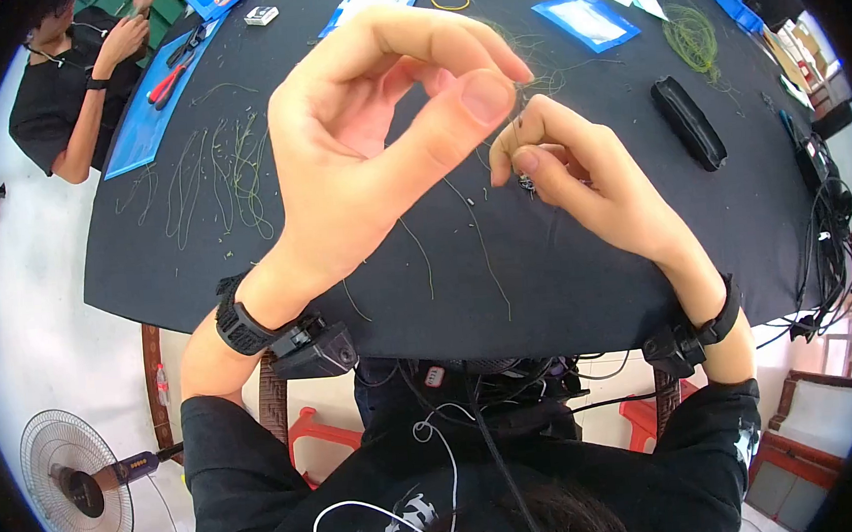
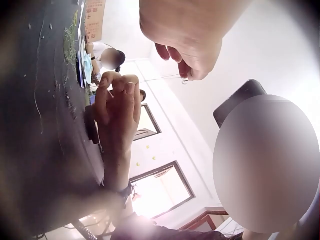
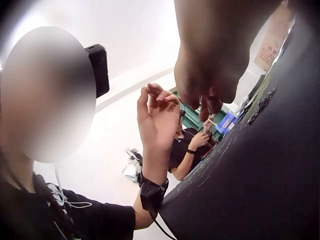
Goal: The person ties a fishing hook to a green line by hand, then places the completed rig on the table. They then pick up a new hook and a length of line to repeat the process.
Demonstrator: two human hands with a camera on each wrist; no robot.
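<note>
Above the black table [image 1: 389,303], with the left hand [image 1: 363,137] arched and its fingers curled, pinches a small hook [image 2: 185,81] between thumb and fingertips. With the right hand [image 1: 587,171] lower and to the right, also pinches with thumb and curled fingers, on the thin thread [image 2: 162,78] running from the hook. By the right fingertips, a small silvery bit [image 1: 527,184], too small to identify.

On the table, to the left, loose green strands [image 1: 242,175] spread in long loops; beyond them, red-handled pliers [image 1: 168,84] on a blue mat [image 1: 136,138]. Toward the far edge, a small white box [image 1: 261,16], a yellow band [image 1: 450,1] and a blue-edged packet [image 1: 588,22]. To the right, a black case [image 1: 689,124] near a coil of green line [image 1: 692,40]. At upper left, another person [image 1: 58,94] in black; at lower left, a fan [image 1: 78,485].
</note>
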